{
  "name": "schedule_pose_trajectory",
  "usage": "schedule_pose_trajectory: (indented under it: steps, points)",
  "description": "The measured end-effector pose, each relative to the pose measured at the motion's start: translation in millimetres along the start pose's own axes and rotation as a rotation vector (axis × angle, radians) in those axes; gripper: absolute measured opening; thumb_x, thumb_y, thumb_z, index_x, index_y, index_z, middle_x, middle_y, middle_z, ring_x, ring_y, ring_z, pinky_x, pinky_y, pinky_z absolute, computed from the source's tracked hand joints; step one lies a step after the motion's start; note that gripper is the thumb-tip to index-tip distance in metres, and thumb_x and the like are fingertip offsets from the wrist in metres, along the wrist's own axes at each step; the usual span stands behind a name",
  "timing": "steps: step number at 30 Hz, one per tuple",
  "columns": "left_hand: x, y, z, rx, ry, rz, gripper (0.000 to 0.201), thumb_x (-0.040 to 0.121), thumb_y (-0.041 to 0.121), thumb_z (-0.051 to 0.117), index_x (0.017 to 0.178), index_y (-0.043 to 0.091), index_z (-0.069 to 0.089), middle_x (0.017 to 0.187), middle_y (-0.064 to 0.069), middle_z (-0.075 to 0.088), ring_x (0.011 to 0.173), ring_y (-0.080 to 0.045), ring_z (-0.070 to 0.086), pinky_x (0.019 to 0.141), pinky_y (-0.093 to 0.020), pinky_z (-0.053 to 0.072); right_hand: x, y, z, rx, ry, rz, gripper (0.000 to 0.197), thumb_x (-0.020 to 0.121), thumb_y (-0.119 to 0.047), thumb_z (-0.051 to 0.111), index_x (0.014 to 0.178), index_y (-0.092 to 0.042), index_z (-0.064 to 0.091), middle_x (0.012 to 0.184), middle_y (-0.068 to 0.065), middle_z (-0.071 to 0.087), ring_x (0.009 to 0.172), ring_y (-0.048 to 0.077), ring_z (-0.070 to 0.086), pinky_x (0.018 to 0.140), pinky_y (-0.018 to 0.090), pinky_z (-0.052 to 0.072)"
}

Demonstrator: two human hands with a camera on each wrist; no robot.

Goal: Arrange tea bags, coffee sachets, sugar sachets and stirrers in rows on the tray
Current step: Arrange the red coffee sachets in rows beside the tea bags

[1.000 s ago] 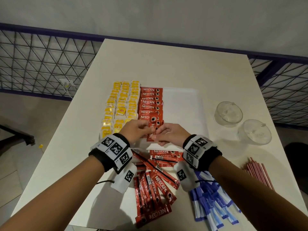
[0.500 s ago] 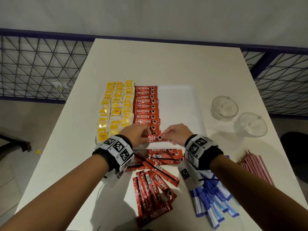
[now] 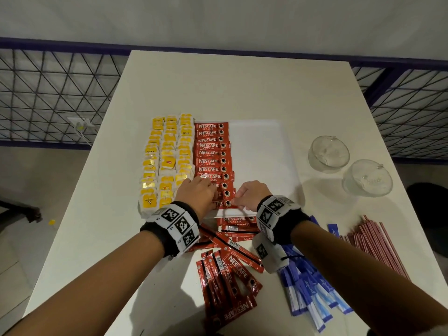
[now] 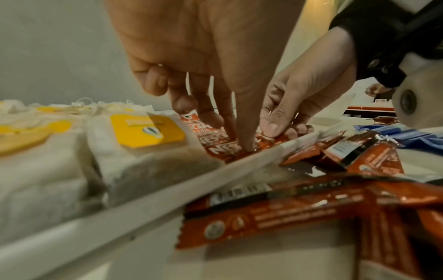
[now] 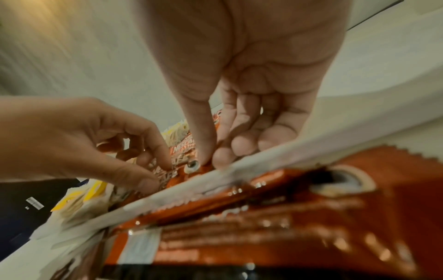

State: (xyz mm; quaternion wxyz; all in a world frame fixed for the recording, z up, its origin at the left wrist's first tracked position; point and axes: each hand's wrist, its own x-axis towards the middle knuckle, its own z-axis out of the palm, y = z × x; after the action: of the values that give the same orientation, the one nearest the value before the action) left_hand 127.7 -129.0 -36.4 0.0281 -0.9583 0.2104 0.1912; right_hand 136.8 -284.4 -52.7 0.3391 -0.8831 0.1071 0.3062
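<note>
The left hand (image 3: 196,193) presses straightened fingertips onto the nearest coffee sachet (image 3: 224,203) at the tray (image 3: 264,151) front edge; the right hand (image 3: 249,194) pinches its right end. Seat it flat, parallel to the row, edges flush, before releasing.

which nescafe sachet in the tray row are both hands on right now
The nearest coffee sachet, last in the red row at the tray's front edge; the left hand and right hand touch it, the others lie untouched.
</note>
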Motion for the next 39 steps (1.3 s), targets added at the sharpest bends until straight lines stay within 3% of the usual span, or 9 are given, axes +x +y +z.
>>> schedule_pose_trajectory:
  steps: [2,6,9,11,14,24,29,35,39]
  points:
    - [-0.1,-0.7,-0.7,-0.007,0.001,0.002,0.033,0.094,0.034,0.048,0.122,0.019,0.051,0.13,0.0,0.047,0.124,-0.019,0.04,0.1,-0.032,0.031,-2.2,-0.8,-2.5,-0.024,0.001,-0.011,0.022,0.079,-0.03,0.071,0.07,-0.024,0.051,0.083,-0.002,0.063,0.076,0.013,0.054,0.067,0.022,0.045]
    - [-3.9,-1.5,-3.5,-0.066,0.032,0.067,0.033,0.094,0.037,0.047,0.122,0.019,0.052,0.128,0.001,0.048,0.121,-0.018,0.041,0.096,-0.029,0.032,-17.4,3.5,-13.6,-0.085,-0.018,-0.113,0.022,0.08,-0.033,0.067,0.08,-0.025,0.048,0.086,-0.007,0.054,0.085,0.012,0.051,0.084,0.029,0.044]
    - [-13.6,0.3,-4.0,-0.195,-0.021,0.183,0.033,0.093,0.04,0.049,0.116,0.018,0.056,0.119,0.002,0.05,0.111,-0.015,0.046,0.087,-0.024,0.034,-38.0,12.7,-13.8,-0.154,-0.075,-0.245,0.017,0.079,-0.024,0.069,0.075,-0.027,0.053,0.075,-0.011,0.055,0.071,0.007,0.052,0.08,0.028,0.049]
    - [-22.8,1.2,-1.0,-0.21,-0.099,0.227,0.035,0.092,0.039,0.052,0.117,0.016,0.056,0.118,0.001,0.049,0.108,-0.016,0.047,0.088,-0.025,0.037,-50.5,20.3,-10.7,-0.378,-0.129,-0.356,0.012,0.082,-0.024,0.066,0.093,-0.02,0.061,0.091,-0.006,0.06,0.083,0.01,0.056,0.085,0.027,0.047]
    - [-34.4,0.1,5.5,-0.11,-0.127,0.265,0.039,0.091,0.039,0.052,0.123,0.016,0.055,0.12,-0.001,0.049,0.111,-0.018,0.047,0.089,-0.028,0.039,-62.2,27.3,-3.8,-0.569,-0.168,-0.426,0.034,0.086,-0.029,0.06,0.118,-0.018,0.056,0.111,-0.003,0.057,0.098,0.013,0.054,0.088,0.026,0.045]
    - [-55.7,-1.2,20.4,0.083,-0.113,0.312,0.054,0.087,0.053,0.049,0.135,0.027,0.042,0.131,0.0,0.038,0.12,-0.018,0.035,0.093,-0.03,0.032,-67.8,35.5,12.3,-0.637,-0.074,-0.523,0.044,0.086,-0.034,0.061,0.123,-0.013,0.05,0.119,0.003,0.049,0.107,0.016,0.047,0.095,0.026,0.041]
    - [-62.0,2.5,29.5,0.103,-0.116,0.242,0.061,0.09,0.045,0.049,0.141,0.018,0.03,0.141,-0.002,0.033,0.127,-0.02,0.032,0.102,-0.033,0.028,-69.9,34.7,15.3,-0.679,-0.098,-0.449,0.048,0.089,-0.034,0.056,0.129,-0.01,0.044,0.126,0.005,0.05,0.115,0.019,0.045,0.098,0.029,0.038]
    - [-66.6,3.0,36.1,-0.121,-0.183,0.128,0.04,0.091,0.032,0.052,0.126,0.014,0.042,0.13,-0.002,0.044,0.12,-0.019,0.042,0.095,-0.034,0.041,-67.9,28.9,19.2,-0.624,-0.217,-0.304,0.029,0.09,-0.025,0.05,0.113,-0.007,0.052,0.114,0.009,0.054,0.104,0.022,0.051,0.092,0.031,0.042]
    - [-66.5,6.0,38.4,-0.25,-0.224,0.072,0.036,0.088,0.019,0.057,0.12,0.014,0.043,0.128,-0.004,0.045,0.116,-0.021,0.044,0.095,-0.031,0.038,-65.3,25.4,24.7,-0.69,-0.252,-0.247,0.03,0.09,-0.023,0.05,0.114,-0.005,0.051,0.108,0.009,0.049,0.105,0.024,0.052,0.084,0.028,0.04]
